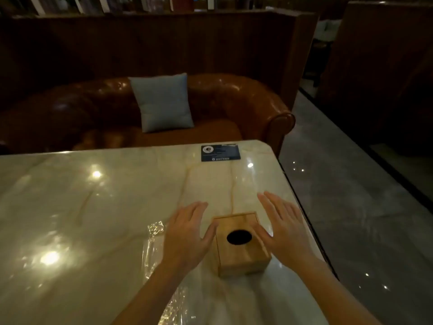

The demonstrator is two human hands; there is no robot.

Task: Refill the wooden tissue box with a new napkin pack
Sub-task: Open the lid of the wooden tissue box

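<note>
Nearest the lens: crinkled clear plastic wrap [153,249], lying flat on marble table [70,219] under left forearm. Left hand [187,233] spread flat, fingers extended, gripping nothing, thumb touching left top edge of wooden tissue box [241,245]. Right hand [282,227] likewise spread, thumb against right top edge. Box upright near right table edge, oval opening [239,237] facing up (long axis of oval left to right). Dark card [220,152] at far edge, well apart.
</note>
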